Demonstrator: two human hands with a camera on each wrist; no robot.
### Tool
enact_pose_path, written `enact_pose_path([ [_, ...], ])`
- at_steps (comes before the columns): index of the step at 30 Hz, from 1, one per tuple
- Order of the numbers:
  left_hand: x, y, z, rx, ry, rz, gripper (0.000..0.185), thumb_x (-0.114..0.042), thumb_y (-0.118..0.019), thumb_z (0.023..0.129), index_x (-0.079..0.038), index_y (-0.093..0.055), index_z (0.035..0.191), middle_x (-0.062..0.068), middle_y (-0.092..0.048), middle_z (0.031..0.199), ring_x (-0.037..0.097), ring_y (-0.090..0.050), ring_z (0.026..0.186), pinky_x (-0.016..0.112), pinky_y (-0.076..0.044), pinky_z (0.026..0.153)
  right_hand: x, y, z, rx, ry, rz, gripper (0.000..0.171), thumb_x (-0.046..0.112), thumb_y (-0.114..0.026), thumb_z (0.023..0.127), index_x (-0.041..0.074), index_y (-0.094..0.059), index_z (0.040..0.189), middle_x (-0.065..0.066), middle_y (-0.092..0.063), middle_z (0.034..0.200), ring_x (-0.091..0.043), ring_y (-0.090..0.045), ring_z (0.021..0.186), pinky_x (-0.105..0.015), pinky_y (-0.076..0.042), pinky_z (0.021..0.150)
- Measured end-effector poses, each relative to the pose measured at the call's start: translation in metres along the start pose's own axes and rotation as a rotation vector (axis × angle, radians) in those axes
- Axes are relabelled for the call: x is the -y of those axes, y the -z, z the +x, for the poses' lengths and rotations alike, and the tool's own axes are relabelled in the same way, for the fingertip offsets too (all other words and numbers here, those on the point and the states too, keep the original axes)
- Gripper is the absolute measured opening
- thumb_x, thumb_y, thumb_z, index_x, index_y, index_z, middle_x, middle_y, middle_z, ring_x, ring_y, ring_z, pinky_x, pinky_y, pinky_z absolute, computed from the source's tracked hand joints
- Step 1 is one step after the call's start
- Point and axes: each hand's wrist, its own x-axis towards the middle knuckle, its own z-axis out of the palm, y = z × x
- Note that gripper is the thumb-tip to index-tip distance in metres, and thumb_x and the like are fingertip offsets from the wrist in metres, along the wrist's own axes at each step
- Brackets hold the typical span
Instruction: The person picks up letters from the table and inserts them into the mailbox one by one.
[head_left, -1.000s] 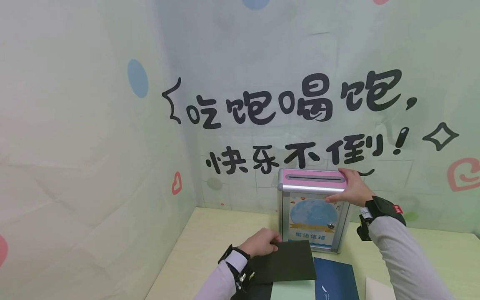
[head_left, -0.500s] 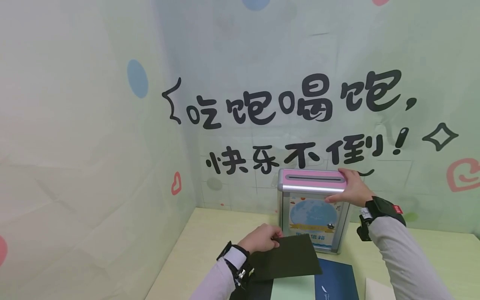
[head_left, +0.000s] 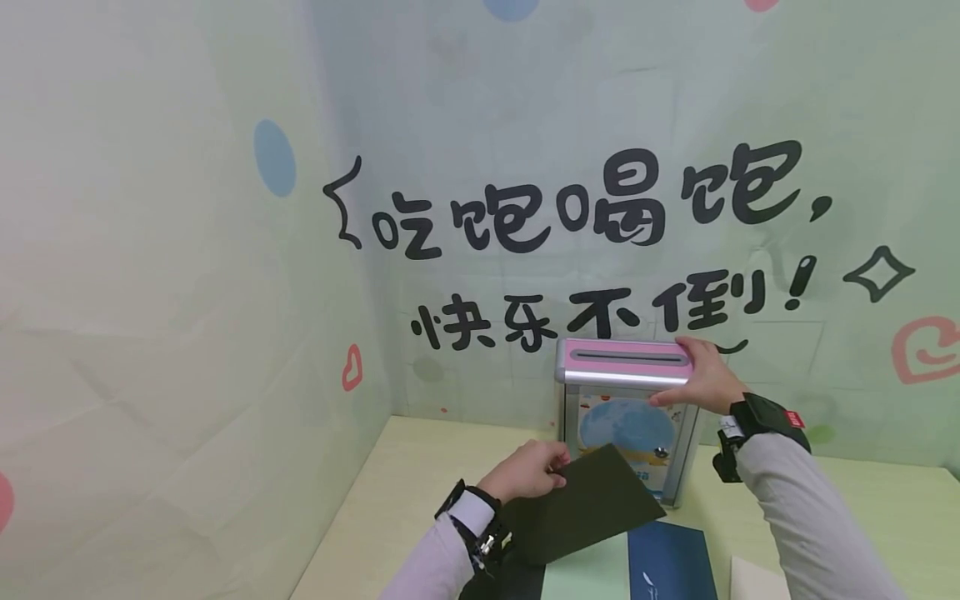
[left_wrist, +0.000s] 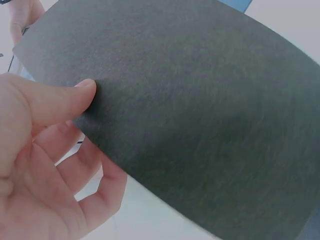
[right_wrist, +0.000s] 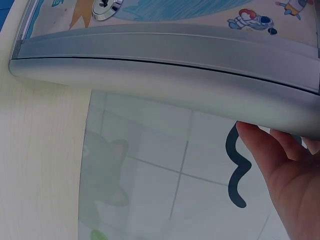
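A silver suggestion box (head_left: pixel 626 417) with a pink slotted top (head_left: pixel 628 357) stands upright at the back of the table. My right hand (head_left: pixel 701 375) grips its top right end, thumb on the front; the right wrist view shows the box's silver edge (right_wrist: pixel 175 55) with my fingers (right_wrist: pixel 270 155) behind it. My left hand (head_left: pixel 557 472) pinches a corner of a black sheet (head_left: pixel 588 504), held tilted above the table just in front of the box. In the left wrist view, my thumb (left_wrist: pixel 65 100) lies on top of the black sheet (left_wrist: pixel 200 115), which fills most of the picture.
On the pale table (head_left: pixel 420 475) near me lie a light green sheet (head_left: pixel 592 577), a dark blue sheet (head_left: pixel 671 560) and a white sheet (head_left: pixel 753 579). Printed walls close the left and back sides, right behind the box.
My left hand has lifted the black sheet off the stack and swung its far corner up towards the box. The right hand and the box have stayed put.
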Motion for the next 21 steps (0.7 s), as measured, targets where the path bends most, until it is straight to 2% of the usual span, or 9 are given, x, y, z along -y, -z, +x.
enact_pose_path([
  [8,-0.01,0.007,-0.002,-0.005,0.054,-0.092,0.013,0.0,-0.063,0.082,-0.008,-0.055,0.089,0.001,-0.057,0.079,0.01,-0.05,0.066,0.019,-0.044,0.056,0.001,0.001,0.0,0.012,-0.009,0.014,0.106,0.035,-0.081,0.061,-0.011,-0.021,0.136,-0.033,-0.024,0.13,-0.042,-0.033,0.106,-0.057,-0.036,0.087],
  [16,-0.011,0.012,-0.003,-0.014,0.037,-0.122,0.015,0.0,-0.063,0.082,-0.009,-0.051,0.088,0.0,-0.051,0.077,0.01,-0.048,0.066,0.019,-0.043,0.054,0.001,0.0,0.0,0.01,-0.015,0.001,0.107,0.036,-0.081,0.06,-0.01,-0.021,0.136,-0.032,-0.024,0.13,-0.041,-0.034,0.106,-0.057,-0.036,0.087],
  [21,-0.011,0.017,-0.003,-0.044,0.037,-0.155,0.015,-0.001,-0.062,0.083,-0.009,-0.053,0.092,-0.001,-0.055,0.081,0.01,-0.051,0.071,0.019,-0.045,0.06,0.002,0.001,0.001,0.006,-0.011,-0.002,0.108,0.036,-0.081,0.06,-0.011,-0.021,0.136,-0.033,-0.024,0.131,-0.041,-0.033,0.107,-0.058,-0.035,0.088],
])
